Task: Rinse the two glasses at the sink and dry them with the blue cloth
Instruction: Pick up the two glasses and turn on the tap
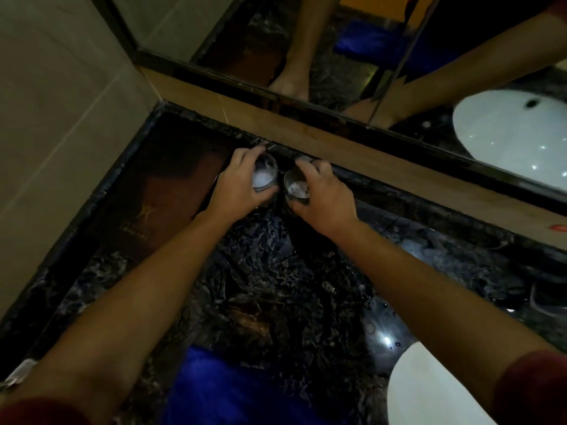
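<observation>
Dark, glossy marble countertop (276, 271) fills the head view, bounded at the far edge by a wall mirror (337, 41) and on the left by beige wall tiles (61, 118). At the back of the counter, close to the mirror's ledge, two clear drinking glasses stand upright, just beside each other. The left hand (237, 187) is wrapped around the left clear glass (264, 176), fingers curled about its far side and thumb on the near side. The right hand (322, 194) closes the same way around the right clear glass (297, 188). A bright blue cloth (221, 384) lies on the counter at the near edge, between the forearms. Part of a white oval sink basin (429, 388) shows at the lower right.
</observation>
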Demonstrator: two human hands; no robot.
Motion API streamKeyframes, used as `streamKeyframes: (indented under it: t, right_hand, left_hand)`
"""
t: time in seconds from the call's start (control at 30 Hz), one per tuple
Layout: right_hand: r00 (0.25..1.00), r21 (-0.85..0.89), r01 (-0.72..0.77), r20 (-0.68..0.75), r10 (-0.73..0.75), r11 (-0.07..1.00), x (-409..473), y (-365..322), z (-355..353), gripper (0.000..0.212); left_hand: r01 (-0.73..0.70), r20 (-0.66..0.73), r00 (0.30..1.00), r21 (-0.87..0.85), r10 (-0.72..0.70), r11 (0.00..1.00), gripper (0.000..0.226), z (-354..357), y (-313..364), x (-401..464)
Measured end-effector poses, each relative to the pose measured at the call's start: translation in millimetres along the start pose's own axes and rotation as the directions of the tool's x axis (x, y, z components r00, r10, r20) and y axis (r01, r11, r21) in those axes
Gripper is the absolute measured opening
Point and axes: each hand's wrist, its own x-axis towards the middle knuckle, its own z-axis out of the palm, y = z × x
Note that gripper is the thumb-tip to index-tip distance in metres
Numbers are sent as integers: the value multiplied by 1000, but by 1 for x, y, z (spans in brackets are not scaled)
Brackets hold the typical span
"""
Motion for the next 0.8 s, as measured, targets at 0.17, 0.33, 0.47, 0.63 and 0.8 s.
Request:
streamKeyframes:
  t: [0.17, 0.33, 0.47, 0.63, 0.8]
  right_hand:
    - [1000, 45, -5, -16, 5, 999, -8, 1, -9, 78]
    - [996, 118, -30, -80, 39, 993, -56, 7, -26, 78]
    - [989, 148, 2, -145, 19, 989, -122, 14, -58, 79]
    - [980, 163, 8, -199, 25, 987, -208, 22, -98, 76]
    - [969, 139, 47, -246, -11, 989, -294, 37, -136, 78]
  left_hand:
    - [2, -20, 1000, -16, -2, 1000, 81, -8, 9, -19]
    - [-18, -68, 998, -19, 17, 1000, 81, -31, 26, -53]
    - [-85, -60, 994, 41, 88, 996, 82, -53, 62, -93]
    - [-140, -95, 985, 47, 144, 989, 83, -74, 115, -141]
    - [-221, -119, 968, 21, 222, 975, 83, -80, 168, -194]
